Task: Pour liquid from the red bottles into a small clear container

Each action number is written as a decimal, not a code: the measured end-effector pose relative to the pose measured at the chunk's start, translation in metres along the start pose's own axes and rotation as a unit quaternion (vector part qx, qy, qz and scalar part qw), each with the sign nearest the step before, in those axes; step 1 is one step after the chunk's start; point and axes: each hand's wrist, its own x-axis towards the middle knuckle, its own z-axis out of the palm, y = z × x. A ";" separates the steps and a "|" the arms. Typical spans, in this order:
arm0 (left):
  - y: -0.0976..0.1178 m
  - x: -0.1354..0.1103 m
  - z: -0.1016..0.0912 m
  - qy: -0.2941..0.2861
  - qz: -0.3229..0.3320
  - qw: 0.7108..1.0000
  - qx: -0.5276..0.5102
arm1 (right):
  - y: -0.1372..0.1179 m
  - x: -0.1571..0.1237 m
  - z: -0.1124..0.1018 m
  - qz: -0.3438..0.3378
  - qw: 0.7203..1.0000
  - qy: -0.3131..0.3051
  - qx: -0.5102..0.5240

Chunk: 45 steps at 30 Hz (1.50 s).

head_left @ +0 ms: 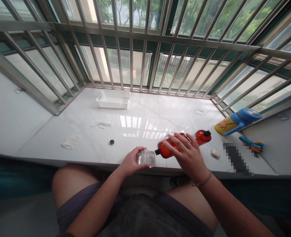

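Observation:
My right hand (188, 154) is wrapped round an orange-red bottle (165, 148), tipped on its side with its dark neck pointing left. My left hand (131, 161) pinches a small clear packet or cup (148, 157) held right at the bottle's mouth, near the front edge of the white sill (140, 125). A small black cap (112, 142) lies loose on the sill to the left. A second red bottle (203, 136) with a black cap lies just behind my right hand.
A white slotted basket (113, 99) stands at the back by the window bars. Crumpled white tissues (70, 142) lie at the left. At the right are a blue and yellow torch (236, 121), a small white lump (215, 152) and blue scissors (252, 144).

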 end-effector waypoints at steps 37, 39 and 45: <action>-0.003 0.001 0.000 0.008 0.005 1.000 -0.005 | 0.002 0.013 -0.007 -0.045 0.999 0.006 -0.019; -0.004 0.001 0.000 0.008 0.006 1.000 -0.005 | 0.002 0.013 -0.007 -0.047 0.999 0.004 -0.018; -0.006 0.001 0.000 0.003 0.010 1.000 -0.012 | 0.001 0.014 -0.009 -0.055 0.998 0.005 -0.019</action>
